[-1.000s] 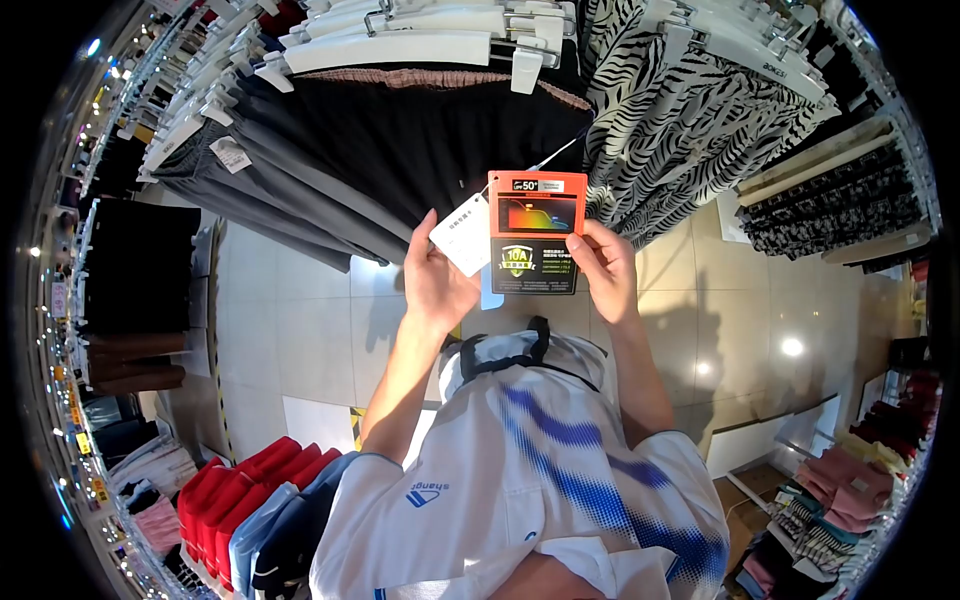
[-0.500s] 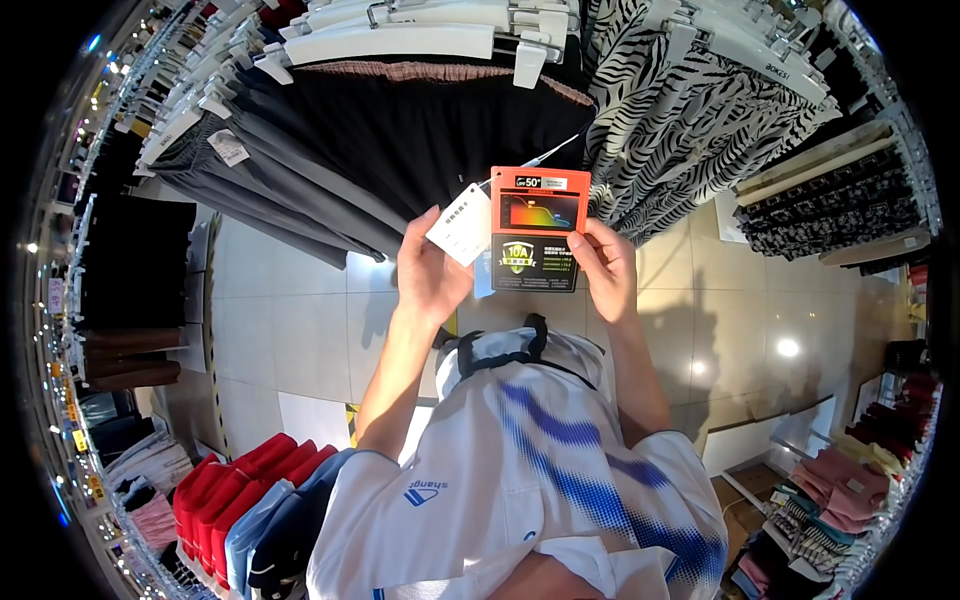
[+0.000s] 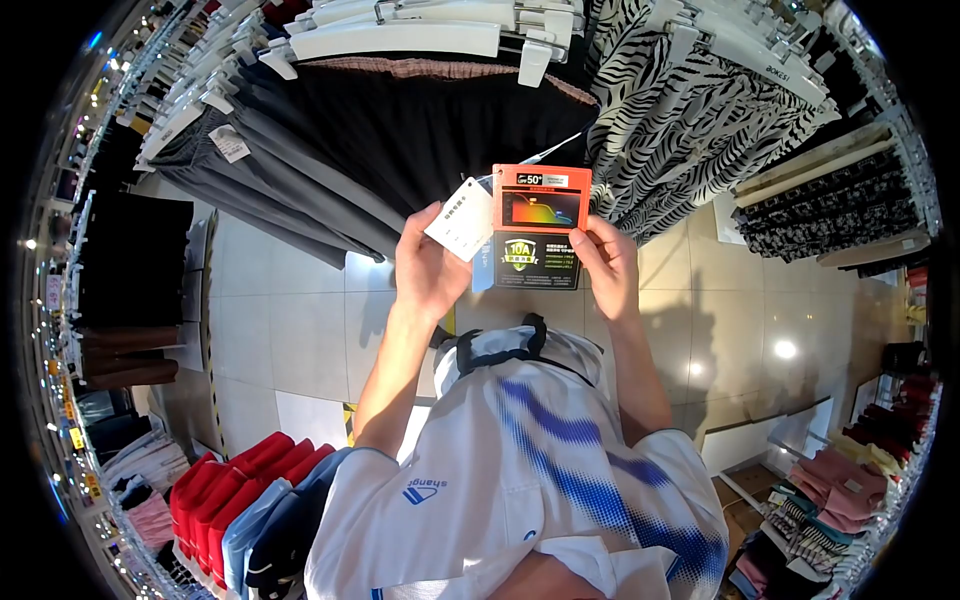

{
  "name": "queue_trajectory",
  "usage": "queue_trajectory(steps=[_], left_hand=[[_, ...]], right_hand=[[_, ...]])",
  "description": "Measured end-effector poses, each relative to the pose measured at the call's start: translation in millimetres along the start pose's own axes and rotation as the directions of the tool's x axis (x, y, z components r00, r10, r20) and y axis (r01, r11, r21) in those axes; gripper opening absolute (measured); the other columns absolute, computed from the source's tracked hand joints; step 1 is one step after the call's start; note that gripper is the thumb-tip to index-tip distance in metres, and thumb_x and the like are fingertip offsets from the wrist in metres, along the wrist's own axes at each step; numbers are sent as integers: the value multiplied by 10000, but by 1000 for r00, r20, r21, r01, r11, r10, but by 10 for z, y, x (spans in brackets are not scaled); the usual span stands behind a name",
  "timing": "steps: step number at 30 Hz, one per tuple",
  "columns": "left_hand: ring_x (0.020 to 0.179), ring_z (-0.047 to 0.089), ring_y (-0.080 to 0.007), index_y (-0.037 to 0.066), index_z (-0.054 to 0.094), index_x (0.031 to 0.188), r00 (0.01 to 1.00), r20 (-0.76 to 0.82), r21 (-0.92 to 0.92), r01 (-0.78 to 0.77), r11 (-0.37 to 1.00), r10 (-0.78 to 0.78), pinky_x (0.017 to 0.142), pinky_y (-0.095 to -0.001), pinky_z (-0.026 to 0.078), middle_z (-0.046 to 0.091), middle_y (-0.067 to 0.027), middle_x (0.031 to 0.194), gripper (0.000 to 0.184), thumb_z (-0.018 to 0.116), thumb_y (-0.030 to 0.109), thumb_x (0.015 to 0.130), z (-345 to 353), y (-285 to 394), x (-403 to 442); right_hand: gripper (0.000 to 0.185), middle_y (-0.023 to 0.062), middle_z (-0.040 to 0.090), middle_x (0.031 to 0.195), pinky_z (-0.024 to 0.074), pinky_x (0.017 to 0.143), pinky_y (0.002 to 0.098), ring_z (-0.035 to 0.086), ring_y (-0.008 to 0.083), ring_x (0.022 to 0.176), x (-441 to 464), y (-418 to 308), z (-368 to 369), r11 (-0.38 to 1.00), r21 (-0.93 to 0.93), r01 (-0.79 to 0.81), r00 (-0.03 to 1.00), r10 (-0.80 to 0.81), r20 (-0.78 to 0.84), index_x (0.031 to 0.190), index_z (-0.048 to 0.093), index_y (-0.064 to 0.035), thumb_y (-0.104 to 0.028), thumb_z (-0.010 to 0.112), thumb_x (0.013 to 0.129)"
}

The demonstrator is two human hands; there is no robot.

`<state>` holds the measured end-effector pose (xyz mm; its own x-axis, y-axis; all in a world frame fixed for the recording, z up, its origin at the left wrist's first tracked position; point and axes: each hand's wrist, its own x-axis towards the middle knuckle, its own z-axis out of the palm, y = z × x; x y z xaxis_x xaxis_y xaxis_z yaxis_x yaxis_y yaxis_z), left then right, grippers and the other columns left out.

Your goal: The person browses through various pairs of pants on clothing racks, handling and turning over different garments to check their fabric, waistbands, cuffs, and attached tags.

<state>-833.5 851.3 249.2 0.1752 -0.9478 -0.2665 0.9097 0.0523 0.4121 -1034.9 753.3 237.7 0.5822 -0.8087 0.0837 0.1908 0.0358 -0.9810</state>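
My left hand (image 3: 432, 265) pinches a white paper tag (image 3: 462, 222) printed with small text. Between the thumb and fingers of my right hand (image 3: 607, 262) is the edge of an orange and black hang tag (image 3: 540, 250), marked "50+" and "10A". A light cord (image 3: 550, 150) runs from the tags up to black pants (image 3: 420, 125) with a pinkish waistband. The pants hang from a white clip hanger (image 3: 400, 38). A strip of pale blue (image 3: 484, 272) shows behind the tags, mostly hidden.
Grey pants (image 3: 270, 185) hang to the left, zebra-patterned garments (image 3: 680, 120) to the right. Red and blue clothes (image 3: 245, 490) stand at lower left. Folded pink and striped clothes (image 3: 840, 490) lie at lower right. Below is a tiled floor (image 3: 310, 330).
Both hands keep their hold on the tags, which have shifted very slightly. The view has moved a little; nothing was let go.
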Motion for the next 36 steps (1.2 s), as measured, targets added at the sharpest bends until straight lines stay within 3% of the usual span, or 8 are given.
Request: queue_trajectory(steps=[12,17,20,24,27,30,34,36], left_hand=[[1133,548,-265,4,545,1210,1000,17,35,-21,999,21,991,-400,380,588,-134,1225,493,462,372,893,22,-19,-60],[1135,557,-271,6,532,1233,1000,-19,9,-17,1000,17,987,-398,397,583,-143,1233,507,456,379,898,126,7,-138],[1137,562,-276,0,522,1246,997,73,-71,13,997,-7,984,-394,409,577,-150,1241,514,449,376,903,181,16,-181],[1140,560,-291,-12,511,1253,997,83,-91,4,996,4,989,-421,411,573,-163,1243,523,445,374,907,185,17,-187],[1157,542,-323,-29,490,1265,996,88,-94,9,995,0,1013,-465,392,560,-187,1247,531,447,361,907,211,20,-189],[1181,514,-357,-44,461,1284,997,75,-78,15,997,-9,1038,-505,364,536,-211,1265,541,446,345,908,225,15,-179],[1180,510,-367,-60,471,1245,996,89,-76,25,997,-18,1048,-513,359,531,-230,1255,508,501,317,905,210,-9,-140],[1177,514,-357,-57,483,1201,989,128,87,-84,993,72,1051,-506,359,538,-233,1233,469,546,292,893,133,-66,-90]], right_hand=[[155,-77,567,770,281,550,147,386,-36,642,-18,-72,24,1000,-21,16,1000,-17,-8,1032,600,18,-85,541,932],[189,-86,587,809,269,526,152,416,-47,648,35,167,-67,961,236,-141,989,145,1,1060,610,-38,-166,564,928],[193,-88,588,801,257,518,153,422,-48,648,35,88,-15,937,314,-154,987,157,16,1057,618,-62,-194,572,924],[185,-84,592,801,261,526,147,432,-46,653,38,151,-60,947,291,-134,990,138,6,1052,617,-65,-189,573,922],[197,-55,614,831,299,540,150,444,-33,662,31,94,-65,974,212,-81,996,89,-26,1081,601,-44,-157,557,927],[255,40,646,972,459,705,214,562,53,817,33,-51,-8,991,70,110,988,-102,-114,1177,547,-8,-58,501,931],[253,60,648,997,477,728,238,613,105,826,-62,-174,6,987,-114,113,978,-130,-161,1164,562,-8,-31,503,919],[261,73,645,982,500,647,274,643,178,728,-41,-161,87,710,-587,390,835,-541,-99,1108,607,-43,3,550,857]])
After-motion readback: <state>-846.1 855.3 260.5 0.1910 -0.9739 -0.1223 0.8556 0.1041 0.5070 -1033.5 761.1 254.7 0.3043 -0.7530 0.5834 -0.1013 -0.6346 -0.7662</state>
